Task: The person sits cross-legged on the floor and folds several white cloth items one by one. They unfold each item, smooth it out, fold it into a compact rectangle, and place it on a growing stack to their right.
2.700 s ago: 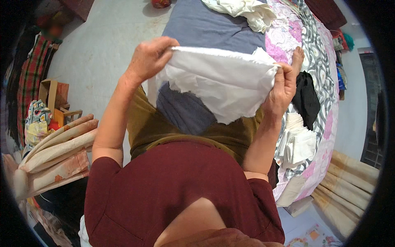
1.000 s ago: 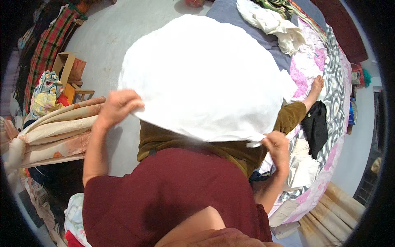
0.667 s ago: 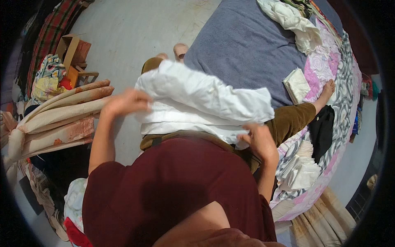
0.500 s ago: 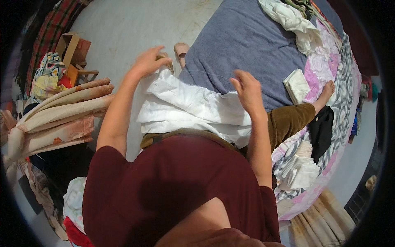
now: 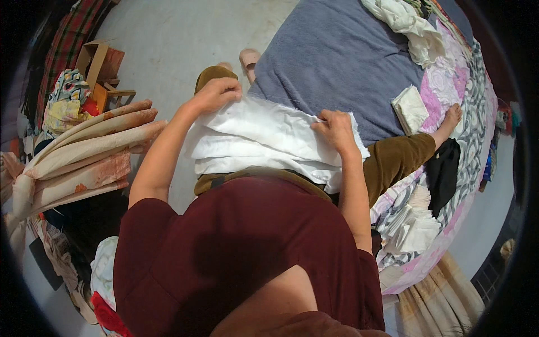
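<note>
Across my lap lies a white cloth in loose folds, its far edge frayed with fine threads. My left hand pinches that edge at its left end, above my knee in brown trousers. At the right part of the same edge, my right hand grips the cloth with fingers curled in. Between the two hands the edge runs nearly straight. A corner of the cloth hangs out to the right of my right hand.
A blue-grey blanket covers the bed beyond my lap. Folded white cloths and a white stack lie to the right, near black fabric. At left hang beige curtain folds. Pink slippers stand on the floor.
Both hands have come down onto the cloth's far edge and closed on it. The edge, slack before, is now drawn straighter, and the cloth is spread farther right.
</note>
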